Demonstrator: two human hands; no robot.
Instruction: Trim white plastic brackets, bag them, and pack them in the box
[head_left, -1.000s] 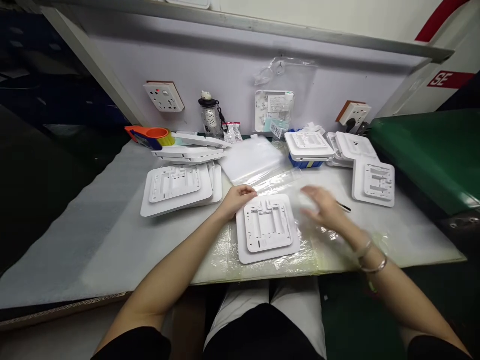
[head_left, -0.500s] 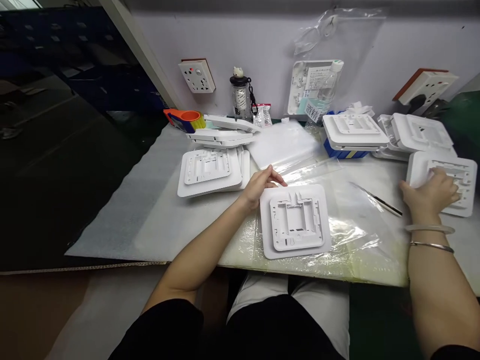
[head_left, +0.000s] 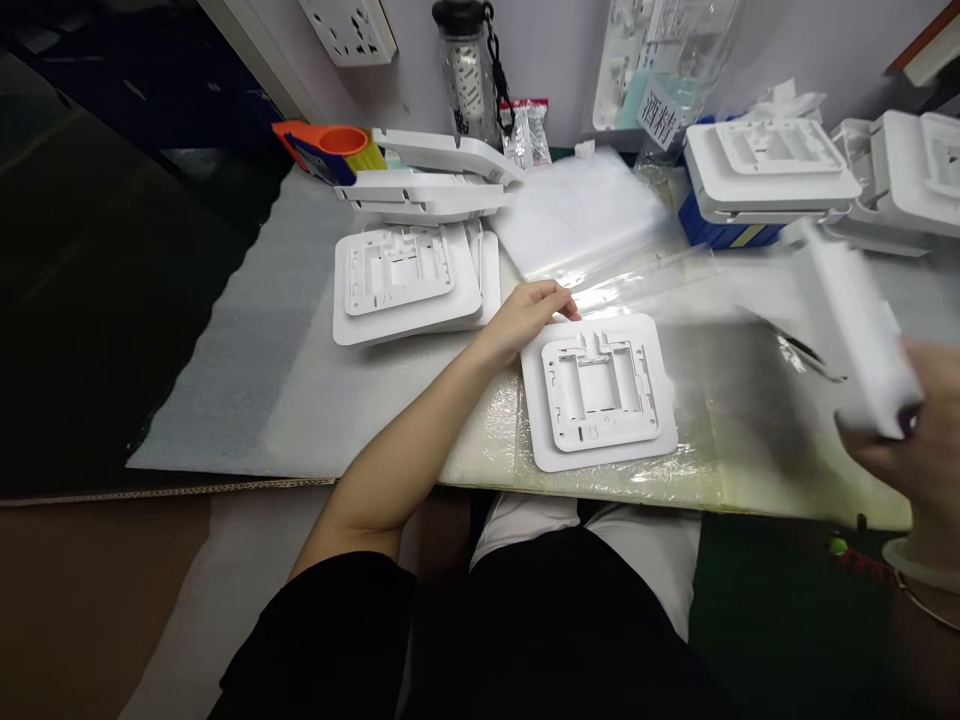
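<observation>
Here the left hand (head_left: 527,316) is reaching forward on an outstretched arm, loosely curled and not gripping, its fingertips touching the upper left corner of the white plate (head_left: 598,392). That plate is lying flat, ribs up, on the clear plastic film (head_left: 720,450) at the front of the worktop (head_left: 300,420). The right hand (head_left: 926,445) is hanging raised at the right edge of view, gripping a second white plate (head_left: 851,325), blurred and tilted, above the tweezers (head_left: 799,347)
</observation>
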